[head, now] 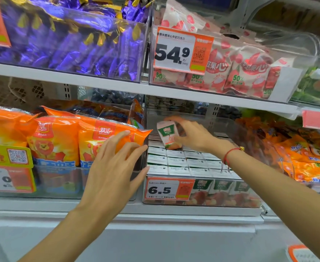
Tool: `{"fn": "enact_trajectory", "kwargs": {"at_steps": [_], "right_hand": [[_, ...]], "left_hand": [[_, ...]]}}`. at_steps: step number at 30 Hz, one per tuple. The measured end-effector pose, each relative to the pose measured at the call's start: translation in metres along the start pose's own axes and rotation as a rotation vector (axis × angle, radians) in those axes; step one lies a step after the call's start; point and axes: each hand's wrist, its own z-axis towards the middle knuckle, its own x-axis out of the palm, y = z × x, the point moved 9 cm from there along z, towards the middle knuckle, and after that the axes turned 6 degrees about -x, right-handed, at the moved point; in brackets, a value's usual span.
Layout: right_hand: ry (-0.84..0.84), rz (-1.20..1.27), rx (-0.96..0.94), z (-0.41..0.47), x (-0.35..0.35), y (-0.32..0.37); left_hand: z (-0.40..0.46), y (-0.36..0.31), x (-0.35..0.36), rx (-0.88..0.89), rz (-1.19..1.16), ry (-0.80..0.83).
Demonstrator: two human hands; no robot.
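Holding a small juice carton [167,134] between thumb and curled fingers, the right hand [195,136] is over the back part of a clear bin [231,200] on the lower shelf [117,210]. The carton is tilted and is just above the rows of cartons [183,161] which fill this bin. The left hand [113,167] is wide, its fingers straight and spread, and holds nothing. Its fingertips are at the corner of an orange bag [102,135] beside the bin, but I cannot tell if they touch it. A price tag [166,189] with 6.5 is on the front of the bin.
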Motion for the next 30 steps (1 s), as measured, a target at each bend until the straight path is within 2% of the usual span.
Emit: {"fn": "enact_trajectory", "kwargs": {"at_steps": [3,6,10,14,25,30], "right_hand": [[0.049,0.178,0.018,0.008,0.004,-0.01],[0.029,0.341,0.043,0.003,0.004,-0.02],[0.031,0.433,0.091,-0.009,0.018,-0.028],[0.121,0.268,0.063,-0.025,0.041,-0.029],[0.169,-0.029,-0.02,-0.029,0.033,-0.019],[0.364,-0.121,-0.081,-0.027,0.018,-0.005]], "left_hand": [[0.0,0.001,0.001,-0.014,-0.009,0.009],[0.0,0.001,0.001,-0.023,-0.026,0.01],[0.0,0.001,0.0,-0.022,-0.04,-0.009],[0.0,0.0,-0.002,-0.012,-0.037,-0.028],[-0.001,0.002,-0.001,-0.023,-0.039,-0.017],[0.0,0.001,0.0,-0.037,-0.041,0.005]]}}
